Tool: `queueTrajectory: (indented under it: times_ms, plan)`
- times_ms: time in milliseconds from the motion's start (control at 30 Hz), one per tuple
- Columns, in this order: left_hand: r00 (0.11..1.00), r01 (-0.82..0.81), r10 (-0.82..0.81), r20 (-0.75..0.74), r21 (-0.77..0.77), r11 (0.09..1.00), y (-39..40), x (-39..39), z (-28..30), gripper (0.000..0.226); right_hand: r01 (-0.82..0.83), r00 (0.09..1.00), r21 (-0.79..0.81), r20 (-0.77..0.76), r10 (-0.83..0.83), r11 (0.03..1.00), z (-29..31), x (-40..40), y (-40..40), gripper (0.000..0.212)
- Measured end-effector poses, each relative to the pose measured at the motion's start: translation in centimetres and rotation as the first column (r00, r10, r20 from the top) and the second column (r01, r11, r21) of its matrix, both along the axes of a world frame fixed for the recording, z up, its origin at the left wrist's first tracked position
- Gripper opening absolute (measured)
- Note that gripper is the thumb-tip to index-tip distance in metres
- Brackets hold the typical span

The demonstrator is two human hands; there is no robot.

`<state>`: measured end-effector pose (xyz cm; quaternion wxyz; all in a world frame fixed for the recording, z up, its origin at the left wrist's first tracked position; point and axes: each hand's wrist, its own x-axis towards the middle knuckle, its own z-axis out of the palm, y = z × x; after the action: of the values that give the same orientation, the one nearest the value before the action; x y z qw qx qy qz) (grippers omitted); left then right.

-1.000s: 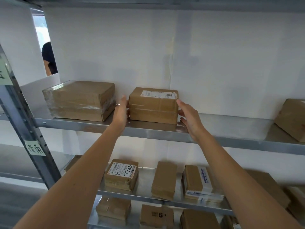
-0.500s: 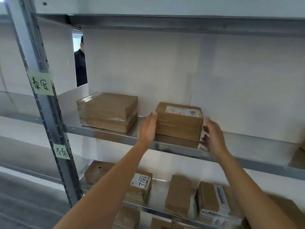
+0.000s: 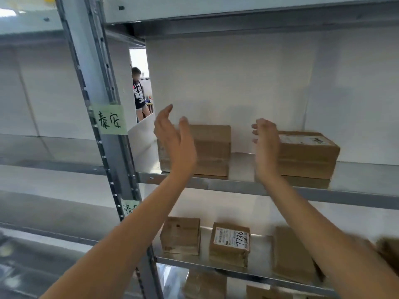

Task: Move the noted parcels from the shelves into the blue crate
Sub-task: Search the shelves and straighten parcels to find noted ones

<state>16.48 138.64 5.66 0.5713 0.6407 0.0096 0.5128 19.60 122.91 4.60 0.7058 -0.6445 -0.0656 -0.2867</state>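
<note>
Both hands are raised in front of the upper shelf (image 3: 356, 182), palms facing each other with fingers spread loose, gripping nothing. The left hand (image 3: 174, 141) is hanging in front of the plain taped parcel (image 3: 212, 149) at the left end of the shelf, overlapping it from this angle; whether it is touching the cardboard I cannot tell. The right hand (image 3: 266, 147) is sitting just beside the left end of the labelled parcel (image 3: 308, 154), which is lying flat on the shelf with a white label and handwriting on top, too blurred to read. A bare strip of shelf is showing between the two parcels. On the lower shelf (image 3: 254, 270) a parcel marked 7786 (image 3: 231, 242) is sitting between a plain box (image 3: 181, 235) on its left and another brown parcel (image 3: 291, 253) on its right. A green note (image 3: 111, 119) is sticking to the grey upright (image 3: 97, 67). Through a gap in the back panel a person (image 3: 139, 93) in a dark top is standing.
</note>
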Motion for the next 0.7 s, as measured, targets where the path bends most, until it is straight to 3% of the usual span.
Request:
queueTrajectory:
  times_ms: [100,133,200,233,300,400,467,700]
  plan:
    - [0.968,-0.126,0.128,-0.216,0.023,0.992,4.7,2.6,-1.2,0.051,-0.140,0.950,0.007,-0.282,0.136,0.990,-3.1,2.6,3.2,0.041]
    - [0.942,-0.080,0.068,-0.328,-0.024,0.996,6.0,3.1,-1.9,0.052,-0.171,0.914,0.020,-0.371,0.166,0.985,-4.0,3.1,3.1,0.052]
    - [0.864,0.118,-0.212,-0.457,-0.226,0.967,7.7,3.3,-3.5,0.053,-0.206,0.861,0.089,-0.457,0.224,0.974,-5.2,3.6,2.6,0.068]
    - [0.813,0.210,-0.346,-0.469,-0.318,0.925,8.2,3.2,-4.3,0.055,-0.225,0.851,0.109,-0.463,0.249,0.968,-5.5,3.7,2.4,0.076]
    - [0.763,0.270,-0.442,-0.472,-0.390,0.881,8.5,2.4,-5.3,0.058,-0.273,0.854,0.048,-0.447,0.265,0.961,-5.9,3.9,2.1,0.091]
    - [0.746,0.306,-0.476,-0.466,-0.394,0.867,9.0,2.2,-5.4,0.063,-0.298,0.891,-0.099,-0.386,0.240,0.949,-5.7,3.0,2.7,0.068]
    - [0.714,0.363,-0.526,-0.462,-0.398,0.842,9.6,2.5,-5.4,0.063,-0.307,0.892,-0.119,-0.381,0.242,0.944,-5.2,2.4,3.0,0.065]
    - [0.643,0.454,-0.668,-0.374,-0.517,0.726,11.1,3.3,-5.5,0.077,-0.347,0.846,0.155,-0.373,0.380,0.925,-5.5,2.9,1.8,0.063]
